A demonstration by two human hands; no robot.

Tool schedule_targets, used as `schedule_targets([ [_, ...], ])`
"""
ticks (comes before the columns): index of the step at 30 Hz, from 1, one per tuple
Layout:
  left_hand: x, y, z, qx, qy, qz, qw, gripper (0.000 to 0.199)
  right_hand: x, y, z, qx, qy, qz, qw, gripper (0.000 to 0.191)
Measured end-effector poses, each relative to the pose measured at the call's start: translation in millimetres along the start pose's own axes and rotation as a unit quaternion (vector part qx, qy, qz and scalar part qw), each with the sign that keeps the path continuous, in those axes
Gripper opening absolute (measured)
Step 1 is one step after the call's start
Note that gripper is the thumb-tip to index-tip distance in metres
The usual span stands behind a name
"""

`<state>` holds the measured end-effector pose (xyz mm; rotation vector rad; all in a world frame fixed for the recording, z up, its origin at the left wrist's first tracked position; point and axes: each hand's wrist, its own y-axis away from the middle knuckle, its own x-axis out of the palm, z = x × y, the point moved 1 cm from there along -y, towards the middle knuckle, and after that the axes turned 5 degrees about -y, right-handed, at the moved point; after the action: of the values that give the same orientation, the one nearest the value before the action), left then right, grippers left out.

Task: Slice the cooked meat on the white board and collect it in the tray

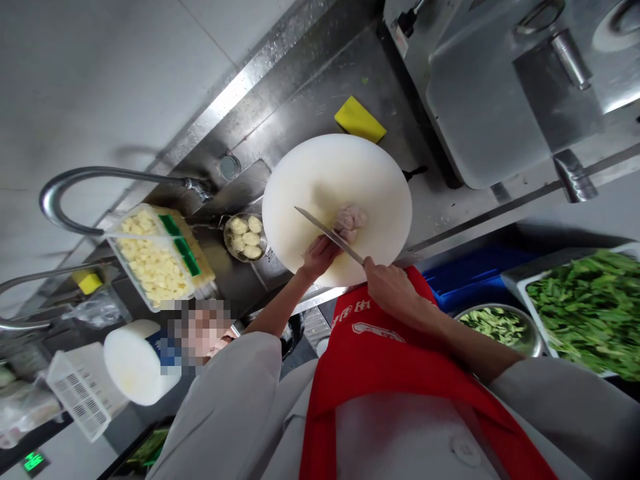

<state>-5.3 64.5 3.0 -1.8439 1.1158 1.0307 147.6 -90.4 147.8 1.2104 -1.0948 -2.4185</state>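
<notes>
My apron: red (pixel 380 370), worn over my white coat, right up close to me.
My right hand (pixel 393 288): wrapped around the handle of the knife (pixel 330 235).
The knife: its blade slants up and to the left, over the near side of the meat.
My left hand (pixel 319 257): low at the left side of the meat, close by the blade. The blade hides some of the fingers, so I cannot tell how tightly they are closed.
The meat (pixel 351 219): a pale pink lump, a bit right of the middle of the board.
The board (pixel 295 180): big, white and round, on a shiny metal surface (pixel 300 100).
Pot: on my left, just beside the board, with pale round lumps (pixel 251 239) in it.
Greens: on my right, chopped bits (pixel 495 327) in a metal bowl, and lots of leaves (pixel 590 313) in a white tray.
Yellow block (pixel 359 120): just past the board.
Box: farther left, full of pale cubes (pixel 150 257).
Another person (pixel 195 337): left of my arm.
</notes>
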Motion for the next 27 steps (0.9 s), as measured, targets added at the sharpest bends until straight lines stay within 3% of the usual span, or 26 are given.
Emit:
schedule_targets([
  [6,-1.1,-1,-1,0.011,-0.011,-0.017,1.0,0.027,4,7,-5,0.009,0.006,0.019,1.0,0.029],
  [13,-0.5,-1,0,-0.009,-0.006,0.002,1.0,0.032,5,13,-7,0.013,-0.003,0.047,0.999,0.031],
  [18,-2.5,-3,-2,-0.008,-0.011,-0.006,1.0,0.033,5,2,-3,0.011,-0.012,0.004,1.0,0.03],
  [22,-3.8,-4,-4,0.018,-0.02,-0.021,0.999,0.027,13,12,-10,0.025,-0.005,0.038,0.999,0.028],
  [24,-2.9,-3,-3,0.022,-0.018,-0.023,0.999,0.025,14,5,-8,0.028,-0.002,0.039,0.999,0.03],
  [27,-0.1,-1,0,0.006,-0.01,-0.01,1.0,0.026,6,-29,7,0.015,-0.01,0.008,1.0,0.034],
])
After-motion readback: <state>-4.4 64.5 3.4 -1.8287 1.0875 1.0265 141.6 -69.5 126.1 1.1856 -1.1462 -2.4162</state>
